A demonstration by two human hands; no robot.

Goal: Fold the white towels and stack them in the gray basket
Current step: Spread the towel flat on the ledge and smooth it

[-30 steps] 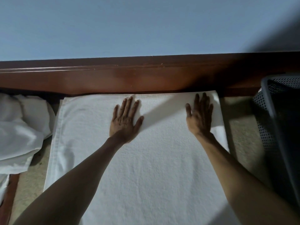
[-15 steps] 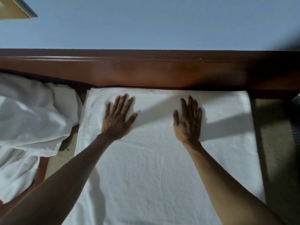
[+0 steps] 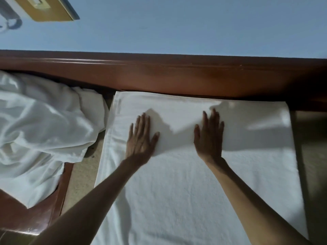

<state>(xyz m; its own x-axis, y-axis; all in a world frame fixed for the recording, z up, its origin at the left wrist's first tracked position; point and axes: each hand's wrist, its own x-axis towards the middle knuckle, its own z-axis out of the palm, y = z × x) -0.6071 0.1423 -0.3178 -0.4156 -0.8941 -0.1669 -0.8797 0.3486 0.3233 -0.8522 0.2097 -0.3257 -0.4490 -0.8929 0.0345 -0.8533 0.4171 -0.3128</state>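
Both hands lie flat on the white towel [image 3: 177, 191]. The left hand [image 3: 141, 138] and the right hand [image 3: 209, 138] have straight, slightly spread fingers that press the cloth. They grasp nothing.

**Position of the task item.** The towel lies flat on the beige surface [image 3: 83, 170], directly under both palms. Its far edge lies just beyond the fingertips, against the brown wooden rail [image 3: 177, 75]. Its left edge is near the little-finger side of the left hand. Its right edge is well apart from the little-finger side of the right hand.

**Change noted.** A second ago the right hand was pressing near the right edge of the towel and the left hand near the middle. Both hands have since swept leftward across the cloth. The right hand is now near the middle and the left hand close to the left edge. The view has swung the same way, so the gray basket, seen before at the right, is now out of frame. More of the crumpled white towels [image 3: 39, 131] shows beyond the left hand's little finger.

**Meaning for the task.** This reads as a smoothing pass that removes creases from the far portion. The towel appears ready for its next fold. No folded towel has yet gone to the basket, and the heap to the left remains unfolded.
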